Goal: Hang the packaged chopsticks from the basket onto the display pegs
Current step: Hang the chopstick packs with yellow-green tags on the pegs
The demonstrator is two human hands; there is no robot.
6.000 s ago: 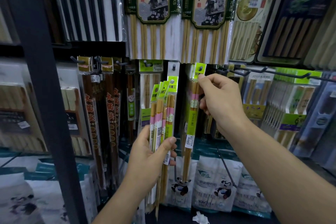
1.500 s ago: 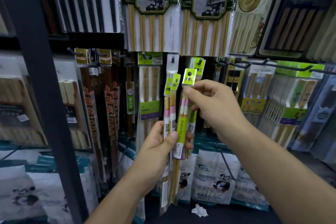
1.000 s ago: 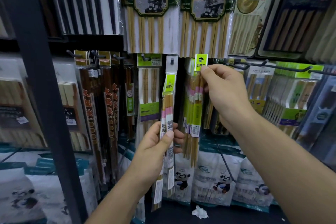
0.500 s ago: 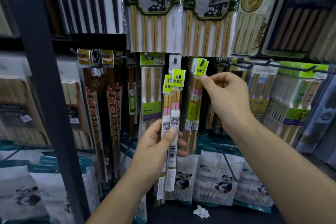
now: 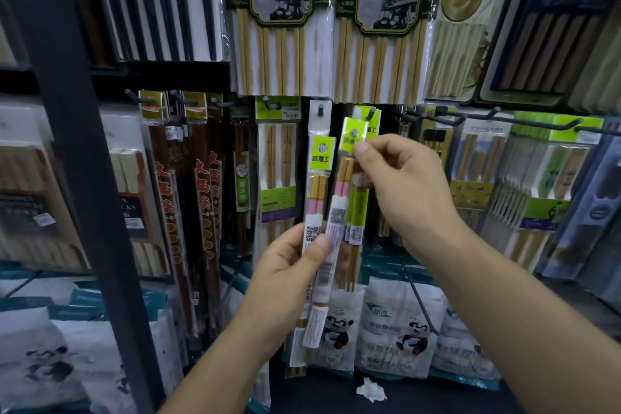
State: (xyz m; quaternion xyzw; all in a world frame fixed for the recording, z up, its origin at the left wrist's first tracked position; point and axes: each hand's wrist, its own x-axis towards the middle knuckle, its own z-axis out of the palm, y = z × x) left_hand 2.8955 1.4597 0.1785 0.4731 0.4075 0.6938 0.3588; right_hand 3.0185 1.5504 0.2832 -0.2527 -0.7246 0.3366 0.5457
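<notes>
We are pinching the green header (image 5: 353, 135) of one chopstick pack (image 5: 340, 208) between our right hand's (image 5: 403, 191) thumb and curled forefinger, just below the peg (image 5: 369, 113), to line up its hole, while our left hand (image 5: 289, 279) is wrapping it and the spare pack (image 5: 317, 198), steadying both.

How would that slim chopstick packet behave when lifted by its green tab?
Probably light: the right hand pinches the packet with fingertips alone. Likely stiff, since the sticks inside keep it straight. Its glossy wrapper may be slippery.
</notes>
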